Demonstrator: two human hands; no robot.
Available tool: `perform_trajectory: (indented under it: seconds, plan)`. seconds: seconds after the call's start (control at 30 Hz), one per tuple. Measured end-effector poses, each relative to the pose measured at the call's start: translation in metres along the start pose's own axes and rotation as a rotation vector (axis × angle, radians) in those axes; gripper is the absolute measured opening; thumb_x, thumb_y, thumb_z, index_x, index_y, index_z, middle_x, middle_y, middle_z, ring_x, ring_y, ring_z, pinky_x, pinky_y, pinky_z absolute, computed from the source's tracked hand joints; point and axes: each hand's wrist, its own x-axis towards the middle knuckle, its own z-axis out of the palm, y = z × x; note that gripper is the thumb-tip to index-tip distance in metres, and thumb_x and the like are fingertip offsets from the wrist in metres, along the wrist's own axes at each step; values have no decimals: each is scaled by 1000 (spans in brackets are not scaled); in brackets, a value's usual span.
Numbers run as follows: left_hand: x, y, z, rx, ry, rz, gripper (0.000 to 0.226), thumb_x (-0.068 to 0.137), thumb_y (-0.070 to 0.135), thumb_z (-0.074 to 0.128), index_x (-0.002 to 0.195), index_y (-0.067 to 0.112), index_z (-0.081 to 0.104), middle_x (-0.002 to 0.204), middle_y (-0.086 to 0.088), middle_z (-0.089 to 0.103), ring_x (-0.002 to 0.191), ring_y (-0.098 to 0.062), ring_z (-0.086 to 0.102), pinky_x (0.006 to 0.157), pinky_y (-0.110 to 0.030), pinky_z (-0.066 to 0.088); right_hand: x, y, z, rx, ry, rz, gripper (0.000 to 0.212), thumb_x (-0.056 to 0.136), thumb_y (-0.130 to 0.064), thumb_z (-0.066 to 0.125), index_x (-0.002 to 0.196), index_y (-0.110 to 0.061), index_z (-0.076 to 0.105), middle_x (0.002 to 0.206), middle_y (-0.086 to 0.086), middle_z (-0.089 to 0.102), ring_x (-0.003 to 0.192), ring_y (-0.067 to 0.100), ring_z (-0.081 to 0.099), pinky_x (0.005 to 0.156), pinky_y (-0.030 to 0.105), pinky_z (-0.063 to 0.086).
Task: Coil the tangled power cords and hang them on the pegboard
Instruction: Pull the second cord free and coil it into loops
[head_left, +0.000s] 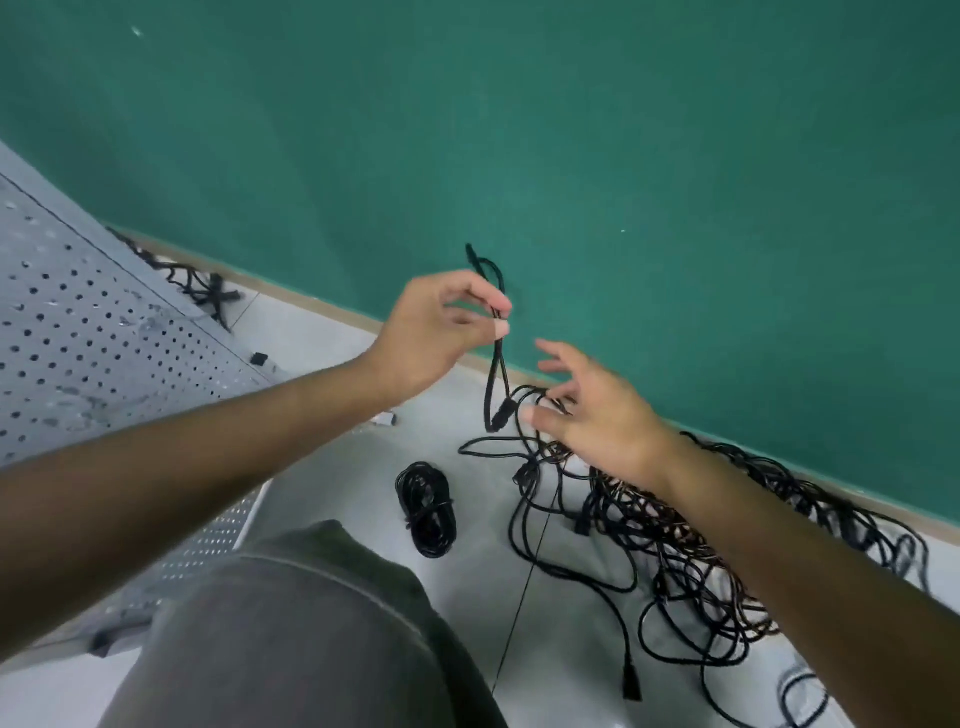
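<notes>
My left hand (436, 332) pinches a black power cord (492, 384) between thumb and fingertips, lifted above the floor; a short loop sticks up past the fingers and a plug hangs below. My right hand (592, 415) hovers beside the hanging strand with fingers spread and relaxed, holding nothing. Under it a big tangle of black cords (691, 551) spreads over the pale floor along the green wall. One coiled cord (427, 509) lies on the floor near my knee. The grey pegboard (93, 332) stands at the left.
More black cord (202, 286) lies at the foot of the pegboard by the wall. A small black piece (258, 358) and a small white piece (384, 419) sit on the floor. My grey-trousered leg (291, 634) fills the bottom centre. A loose plug (631, 686) lies at bottom right.
</notes>
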Motion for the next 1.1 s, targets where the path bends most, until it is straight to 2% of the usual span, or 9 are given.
perform_trajectory:
  seconds: [0.1, 0.27, 0.4, 0.57, 0.7, 0.83, 0.97, 1.03, 1.1]
  plan:
    - [-11, 56, 15, -78, -46, 34, 18, 85, -5, 78, 101, 3, 74, 107, -22, 73, 82, -9, 69, 82, -21, 57, -42, -17, -19, 2, -32, 5, 70, 90, -38, 76, 150, -32, 42, 148, -12, 51, 130, 7, 51, 114, 39, 42]
    - [-36, 123, 44, -216, -135, 31, 20, 89, -2, 75, 106, 7, 74, 114, -24, 72, 89, -23, 72, 83, -29, 59, -124, -37, -37, 342, 25, -13, 23, 96, -19, 70, 117, -27, 66, 122, -13, 69, 118, 1, 62, 109, 31, 47]
    - [-58, 155, 66, -246, -194, 86, 21, 89, -2, 75, 107, 9, 75, 114, -17, 75, 92, -24, 73, 87, -30, 60, -178, -48, -44, 573, 89, -33, 16, 97, -12, 68, 113, -14, 69, 118, 1, 75, 109, 11, 69, 99, 26, 53]
    - [-81, 186, 95, -274, -239, 104, 25, 92, -1, 72, 116, 8, 71, 115, -17, 75, 92, -25, 73, 79, -26, 58, -222, -58, -54, 646, 287, -90, 12, 92, -6, 74, 95, -14, 65, 88, 3, 67, 79, 12, 64, 76, 22, 53]
    - [-95, 206, 115, -231, -220, 78, 33, 101, 14, 65, 134, 14, 59, 107, -7, 78, 84, -23, 76, 88, -37, 61, -246, -67, -81, 662, 453, -148, 10, 95, 2, 65, 100, -7, 63, 90, 7, 69, 74, 11, 62, 74, 19, 54]
    - [-116, 207, 136, -154, -205, -3, 33, 110, 36, 43, 123, 13, 64, 100, 0, 79, 89, -18, 76, 103, -47, 54, -251, -65, -116, 736, 547, -190, 10, 99, 1, 61, 99, -8, 64, 85, 2, 74, 70, 10, 62, 72, 22, 53]
    - [-139, 201, 157, -88, -339, 1, 65, 110, 50, 21, 113, 7, 71, 105, -3, 80, 106, -15, 73, 107, -34, 49, -256, -55, -142, 895, 604, -214, 7, 100, -3, 61, 102, -7, 66, 88, 2, 74, 73, 11, 61, 76, 24, 53]
    - [-146, 198, 163, -97, -384, 46, 60, 107, 47, 30, 110, 5, 73, 106, -4, 80, 105, -18, 73, 104, -31, 50, -260, -48, -151, 991, 618, -226, 11, 99, -3, 62, 109, 0, 64, 92, 5, 72, 74, 11, 61, 76, 24, 53]
    - [-148, 193, 167, -117, -419, 119, 39, 107, 32, 46, 103, 3, 71, 101, -7, 79, 97, -25, 69, 92, -26, 53, -262, -38, -156, 1046, 632, -205, 18, 98, -6, 65, 113, 3, 62, 93, 7, 70, 74, 12, 62, 76, 24, 53]
